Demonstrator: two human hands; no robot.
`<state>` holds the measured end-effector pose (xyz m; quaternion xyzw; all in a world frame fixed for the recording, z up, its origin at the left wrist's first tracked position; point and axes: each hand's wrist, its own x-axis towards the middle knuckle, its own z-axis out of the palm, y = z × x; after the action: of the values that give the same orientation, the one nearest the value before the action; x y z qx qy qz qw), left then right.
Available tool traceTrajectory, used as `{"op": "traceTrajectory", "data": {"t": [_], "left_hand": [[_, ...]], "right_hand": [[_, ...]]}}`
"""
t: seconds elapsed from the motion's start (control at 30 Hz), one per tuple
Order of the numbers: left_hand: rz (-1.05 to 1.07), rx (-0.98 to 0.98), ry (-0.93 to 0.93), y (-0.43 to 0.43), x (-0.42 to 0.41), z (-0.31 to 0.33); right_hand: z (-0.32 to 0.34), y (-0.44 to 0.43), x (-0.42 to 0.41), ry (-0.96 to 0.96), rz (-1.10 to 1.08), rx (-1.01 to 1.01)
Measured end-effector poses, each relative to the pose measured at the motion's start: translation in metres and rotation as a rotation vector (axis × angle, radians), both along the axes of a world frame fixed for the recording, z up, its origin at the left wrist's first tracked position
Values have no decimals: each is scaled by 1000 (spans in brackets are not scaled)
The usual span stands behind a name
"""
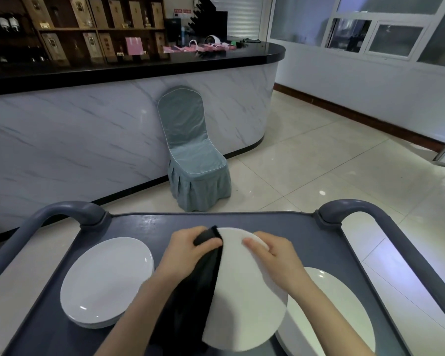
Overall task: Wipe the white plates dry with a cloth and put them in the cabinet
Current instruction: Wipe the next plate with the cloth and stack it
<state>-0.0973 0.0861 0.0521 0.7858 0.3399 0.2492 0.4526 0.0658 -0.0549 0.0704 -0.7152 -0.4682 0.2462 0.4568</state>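
Pinching the black cloth (199, 283) against the left edge of a tilted white plate (244, 299), the left hand (186, 253) faces the right hand (278, 258), which grips its upper rim

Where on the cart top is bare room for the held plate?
Bare: far strip of the cart top between its handles, beyond left hand and right hand. Crowded: plate stack left, another plate right, cloth and held plate between.

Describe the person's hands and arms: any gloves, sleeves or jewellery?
Both the left hand and the right hand are bare, without gloves. The forearms are uncovered down to the frame's edge, so no sleeves show. No watch, bracelet or ring is visible.
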Motion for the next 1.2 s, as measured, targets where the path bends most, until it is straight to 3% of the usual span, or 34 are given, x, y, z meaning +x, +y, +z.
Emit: {"op": "traceTrajectory", "data": {"t": [0.1, 0.17, 0.27, 0.37, 0.53, 0.63, 0.7, 0.77, 0.9, 1.0, 1.1, 1.2], "left_hand": [[-156, 31, 68, 0, 4, 5], [12, -12, -20, -2, 2, -2], [374, -155, -190, -10, -4, -19], [451, -225, -164, -17, -6, -26], [150, -102, -109, -4, -7, -10], [-167, 29, 64, 0, 2, 5], [-232, 35, 112, -2, 5, 7], [-83, -48, 8, -3, 2, 7], [490, -317, -286, -12, 4, -1], [713, -539, -383, -29, 8, -9], [704, -521, -354, -26, -2, -15], [591, -323, -245, -7, -17, -13]], "right_hand": [[6, 6, -1, -93, 100, -28], [9, 5, 4, -29, 25, 39], [6, 2, 5, 247, -281, 170], [3, 1, 2, 270, -327, 134], [19, 1, 11, 49, -30, 49], [19, 12, 3, -156, 213, -75], [21, 14, 5, -151, 255, -98], [26, 12, 12, -43, 165, -36], [15, 14, -1, 303, -372, 230], [-8, 18, -28, 586, -621, 281], [-11, 8, -25, 528, -457, 162], [7, 2, 3, 393, -118, 21]]}}
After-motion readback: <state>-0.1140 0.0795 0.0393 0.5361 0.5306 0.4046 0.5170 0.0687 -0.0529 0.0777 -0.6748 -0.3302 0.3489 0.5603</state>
